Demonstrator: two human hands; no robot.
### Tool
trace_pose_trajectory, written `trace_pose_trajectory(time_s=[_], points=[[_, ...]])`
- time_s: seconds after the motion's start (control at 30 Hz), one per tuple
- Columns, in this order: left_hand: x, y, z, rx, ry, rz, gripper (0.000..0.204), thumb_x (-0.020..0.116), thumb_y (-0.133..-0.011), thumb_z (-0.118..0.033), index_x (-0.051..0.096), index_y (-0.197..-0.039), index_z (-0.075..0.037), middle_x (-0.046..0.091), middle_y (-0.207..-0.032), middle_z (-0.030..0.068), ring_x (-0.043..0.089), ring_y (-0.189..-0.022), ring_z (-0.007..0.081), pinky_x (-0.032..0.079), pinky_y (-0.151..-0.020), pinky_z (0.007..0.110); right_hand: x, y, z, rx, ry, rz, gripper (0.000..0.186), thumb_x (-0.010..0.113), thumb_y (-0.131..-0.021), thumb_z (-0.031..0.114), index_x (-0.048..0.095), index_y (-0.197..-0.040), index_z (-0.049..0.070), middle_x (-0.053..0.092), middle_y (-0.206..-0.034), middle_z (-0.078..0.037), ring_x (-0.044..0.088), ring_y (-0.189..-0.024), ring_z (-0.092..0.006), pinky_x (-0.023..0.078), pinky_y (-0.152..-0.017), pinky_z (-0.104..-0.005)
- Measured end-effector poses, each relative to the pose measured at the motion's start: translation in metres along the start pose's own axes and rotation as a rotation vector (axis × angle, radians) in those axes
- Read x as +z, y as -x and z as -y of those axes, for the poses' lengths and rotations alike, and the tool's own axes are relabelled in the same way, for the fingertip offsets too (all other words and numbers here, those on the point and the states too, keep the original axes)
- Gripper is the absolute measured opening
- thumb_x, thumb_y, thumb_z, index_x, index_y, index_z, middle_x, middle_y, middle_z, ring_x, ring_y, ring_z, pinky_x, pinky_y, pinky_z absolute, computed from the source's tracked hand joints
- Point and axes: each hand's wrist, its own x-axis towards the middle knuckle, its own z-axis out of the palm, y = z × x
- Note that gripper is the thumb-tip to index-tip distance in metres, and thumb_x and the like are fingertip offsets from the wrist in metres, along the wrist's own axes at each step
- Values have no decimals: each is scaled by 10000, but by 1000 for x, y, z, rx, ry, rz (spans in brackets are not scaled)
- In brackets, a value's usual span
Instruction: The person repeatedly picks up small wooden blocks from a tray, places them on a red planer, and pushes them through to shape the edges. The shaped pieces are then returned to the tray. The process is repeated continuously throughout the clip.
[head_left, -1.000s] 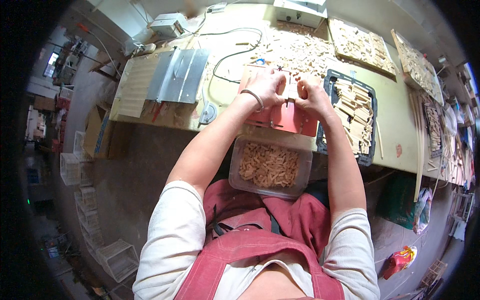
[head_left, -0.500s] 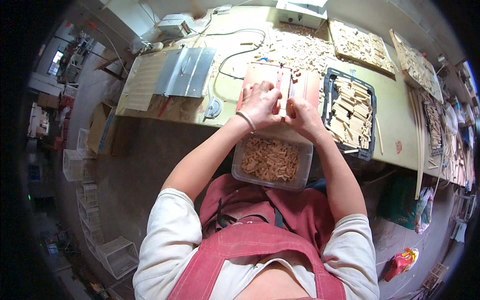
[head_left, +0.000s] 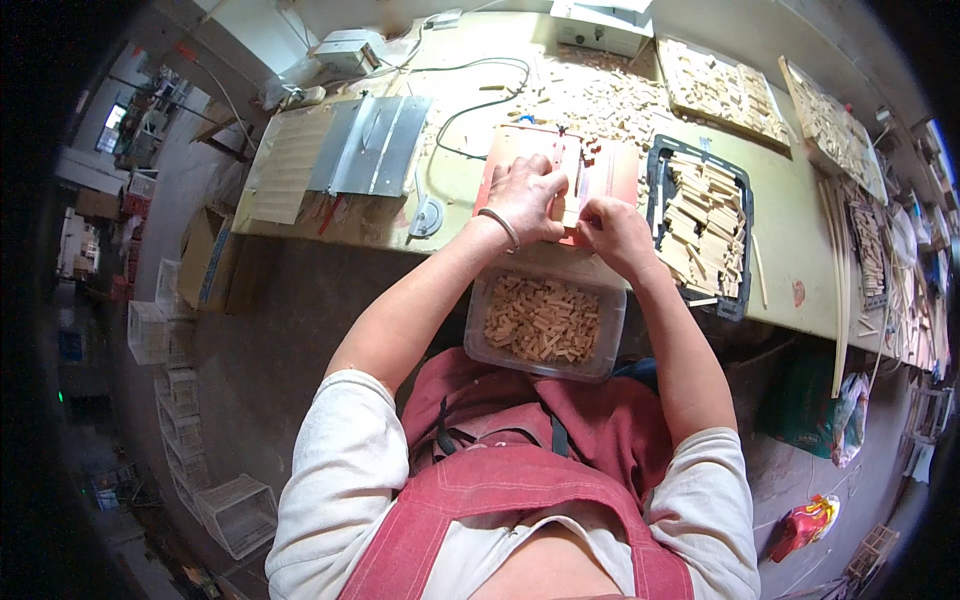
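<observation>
Both hands work over an orange-red plate (head_left: 610, 180) with a lengthwise slot, at the table's near edge. My left hand (head_left: 528, 198), a band on its wrist, lies on the plate's left half with its fingers curled round a small pale wood piece (head_left: 570, 212). Close on the right, my right hand (head_left: 617, 234) is closed in a pinch near that piece's lower end; what its fingertips hold is hidden. Just below the hands, a clear plastic tub (head_left: 478, 335) contains many short wood blocks (head_left: 540, 318).
Right of the plate stands a black crate (head_left: 742, 250) of wood strips (head_left: 700, 215). Loose wood pieces (head_left: 610, 100) cover the table behind. A grey metal plate (head_left: 375, 145) and a protractor-like gauge (head_left: 427, 216) lie left. A black cable (head_left: 460, 140) curves across the table.
My right hand has shifted slightly right and turned, its fingers more curled. The gap between the hands has widened, showing more of the pale wood. My left hand has tilted a little.
</observation>
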Motion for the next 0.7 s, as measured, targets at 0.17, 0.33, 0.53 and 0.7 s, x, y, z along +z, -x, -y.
trace_pose_trajectory(time_s=[0.17, 0.33, 0.53, 0.7], points=[[-4, -8, 4, -22, -11, 57, 531, 885, -687, -406, 690, -1135, -195, 597, -1261, 110, 559, -1241, 346, 413, -1055, 501, -1, -5, 0, -4, -27, 21, 162, 686, -952, 224, 763, -925, 84, 752, -920, -187, 743, -913, -387, 587, -816, -487], [-1, -15, 7, -20, -13, 35, 527, 885, -693, -410, 693, -1136, -197, 597, -1257, 107, 563, -1243, 347, 416, -1055, 500, -1, -9, -4, -50, -34, 2, 151, 682, -944, 209, 766, -919, 86, 748, -898, -185, 745, -904, -380, 589, -809, -479], [2, -27, 15, -10, -12, 25, 525, 893, -705, -420, 695, -1138, -198, 593, -1242, 107, 553, -1253, 342, 412, -1057, 502, 5, -16, -12, -81, 4, -91, 141, 695, -944, 203, 763, -915, 84, 754, -905, -176, 749, -873, -372, 593, -787, -472], [5, -36, 20, 4, -1, -4, 528, 898, -709, -432, 694, -1133, -193, 590, -1235, 105, 532, -1278, 343, 404, -1062, 509, 9, -23, -20, -84, -26, -128, 127, 710, -948, 196, 753, -918, 80, 757, -909, -177, 751, -872, -373, 594, -784, -473]])
